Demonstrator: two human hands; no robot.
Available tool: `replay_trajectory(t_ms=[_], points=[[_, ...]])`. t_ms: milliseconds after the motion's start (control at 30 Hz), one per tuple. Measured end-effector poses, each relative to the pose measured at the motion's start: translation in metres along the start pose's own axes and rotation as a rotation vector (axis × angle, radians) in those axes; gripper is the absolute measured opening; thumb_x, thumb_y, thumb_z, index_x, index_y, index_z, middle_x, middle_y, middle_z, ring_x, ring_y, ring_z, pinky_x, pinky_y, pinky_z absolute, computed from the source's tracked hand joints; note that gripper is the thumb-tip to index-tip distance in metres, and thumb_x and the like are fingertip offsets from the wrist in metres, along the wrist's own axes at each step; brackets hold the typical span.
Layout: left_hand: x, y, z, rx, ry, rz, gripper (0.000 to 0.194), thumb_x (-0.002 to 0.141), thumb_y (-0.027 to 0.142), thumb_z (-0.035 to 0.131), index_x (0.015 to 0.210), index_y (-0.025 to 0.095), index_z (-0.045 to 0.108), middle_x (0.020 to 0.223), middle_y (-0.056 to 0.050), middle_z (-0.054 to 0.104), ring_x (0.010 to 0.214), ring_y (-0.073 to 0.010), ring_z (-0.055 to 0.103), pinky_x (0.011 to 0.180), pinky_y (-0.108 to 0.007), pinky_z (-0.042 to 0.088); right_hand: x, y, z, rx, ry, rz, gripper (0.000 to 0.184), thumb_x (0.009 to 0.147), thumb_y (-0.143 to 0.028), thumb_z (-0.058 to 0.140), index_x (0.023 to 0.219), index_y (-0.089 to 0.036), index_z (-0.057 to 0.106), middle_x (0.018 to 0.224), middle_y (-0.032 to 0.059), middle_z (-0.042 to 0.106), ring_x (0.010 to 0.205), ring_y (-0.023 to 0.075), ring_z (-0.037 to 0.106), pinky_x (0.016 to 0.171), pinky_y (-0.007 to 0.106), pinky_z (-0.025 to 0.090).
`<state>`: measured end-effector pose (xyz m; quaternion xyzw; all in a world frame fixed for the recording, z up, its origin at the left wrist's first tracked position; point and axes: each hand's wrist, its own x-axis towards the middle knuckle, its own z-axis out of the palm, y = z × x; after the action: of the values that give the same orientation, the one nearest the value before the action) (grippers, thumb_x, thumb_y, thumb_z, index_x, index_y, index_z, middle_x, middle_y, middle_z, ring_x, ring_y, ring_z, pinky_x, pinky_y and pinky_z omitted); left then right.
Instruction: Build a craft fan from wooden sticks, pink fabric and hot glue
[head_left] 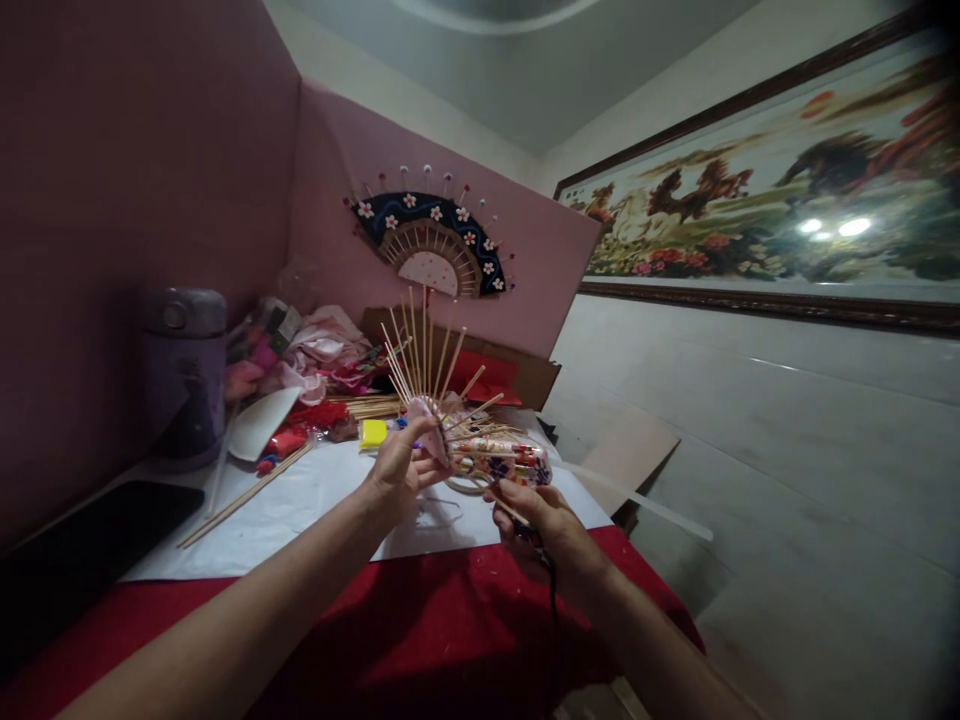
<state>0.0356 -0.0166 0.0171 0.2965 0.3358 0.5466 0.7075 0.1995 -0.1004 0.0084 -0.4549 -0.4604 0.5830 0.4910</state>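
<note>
My left hand pinches the base of a half-made fan, a spread of thin wooden sticks rising from a small pink piece. My right hand grips a patterned glue gun whose nozzle points at the fan's base; its dark cord hangs below my wrist. Both hands are held above a white sheet that lies on the red tablecloth.
A finished dark fan with flowers hangs on the pink board. A purple flask, a black phone, loose sticks, a yellow item and heaped fabric lie on the table. A framed painting hangs at right.
</note>
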Motion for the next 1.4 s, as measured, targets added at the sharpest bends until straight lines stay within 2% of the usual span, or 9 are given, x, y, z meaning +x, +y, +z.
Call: replay_trajectory(t_ms=[200, 400, 567, 800, 1000, 1133, 1400], points=[[0.004, 0.000, -0.003, 0.022, -0.031, -0.009, 0.029, 0.082, 0.021, 0.053, 0.108, 0.008, 0.052, 0.067, -0.012, 0.065, 0.050, -0.0199, 0.066, 0.051, -0.030, 0.055, 0.002, -0.007, 0.004, 0.020, -0.025, -0.056, 0.040, 0.071, -0.052, 0.071, 0.084, -0.015, 0.064, 0.055, -0.0069, 0.049, 0.036, 0.0021, 0.032, 0.029, 0.013, 0.019], [0.005, 0.002, -0.003, 0.024, -0.037, -0.042, 0.026, 0.083, 0.021, 0.052, 0.106, 0.009, 0.052, 0.068, -0.012, 0.065, 0.057, -0.0228, 0.069, 0.054, -0.031, 0.057, 0.004, -0.019, 0.010, 0.033, 0.030, -0.025, 0.045, 0.065, -0.054, 0.074, 0.085, -0.015, 0.065, 0.056, -0.0067, 0.050, 0.037, 0.0015, 0.032, 0.029, 0.013, 0.021], [0.005, 0.004, -0.003, 0.026, -0.052, -0.057, 0.025, 0.084, 0.022, 0.051, 0.105, 0.010, 0.050, 0.071, -0.013, 0.066, 0.062, -0.0235, 0.071, 0.055, -0.029, 0.057, 0.008, -0.023, 0.014, 0.061, 0.019, -0.043, 0.041, 0.068, -0.054, 0.072, 0.081, -0.015, 0.063, 0.056, -0.0061, 0.050, 0.038, 0.0019, 0.033, 0.029, 0.013, 0.020], [0.005, 0.005, -0.003, 0.012, -0.053, -0.056, 0.023, 0.084, 0.021, 0.050, 0.104, 0.010, 0.050, 0.072, -0.013, 0.066, 0.059, -0.0221, 0.070, 0.056, -0.029, 0.057, 0.010, -0.033, 0.015, 0.100, 0.009, -0.082, 0.042, 0.069, -0.052, 0.072, 0.087, -0.016, 0.064, 0.058, -0.0066, 0.049, 0.039, 0.0019, 0.033, 0.028, 0.011, 0.020], [0.006, 0.004, -0.005, 0.000, -0.070, -0.082, 0.025, 0.080, 0.023, 0.053, 0.103, 0.013, 0.050, 0.073, -0.011, 0.066, 0.061, -0.0238, 0.071, 0.054, -0.031, 0.057, 0.012, -0.045, 0.012, 0.146, -0.042, -0.140, 0.039, 0.071, -0.050, 0.071, 0.088, -0.017, 0.063, 0.060, -0.0068, 0.049, 0.039, 0.0017, 0.032, 0.027, 0.011, 0.021], [0.004, 0.007, -0.006, 0.010, -0.102, -0.090, 0.019, 0.079, 0.022, 0.052, 0.097, 0.014, 0.051, 0.071, -0.009, 0.064, 0.060, -0.0244, 0.071, 0.055, -0.032, 0.057, 0.016, -0.053, 0.008, 0.182, -0.068, -0.208, 0.037, 0.072, -0.049, 0.070, 0.090, -0.017, 0.063, 0.061, -0.0066, 0.049, 0.039, 0.0019, 0.032, 0.026, 0.011, 0.022], [0.000, 0.011, -0.006, -0.021, -0.139, -0.024, 0.007, 0.074, 0.018, 0.054, 0.080, 0.017, 0.050, 0.069, -0.007, 0.064, 0.063, -0.0228, 0.070, 0.058, -0.031, 0.058, 0.019, -0.076, -0.009, 0.231, -0.034, -0.289, 0.037, 0.070, -0.048, 0.071, 0.090, -0.018, 0.062, 0.061, -0.0073, 0.046, 0.039, 0.0018, 0.030, 0.027, 0.011, 0.021]])
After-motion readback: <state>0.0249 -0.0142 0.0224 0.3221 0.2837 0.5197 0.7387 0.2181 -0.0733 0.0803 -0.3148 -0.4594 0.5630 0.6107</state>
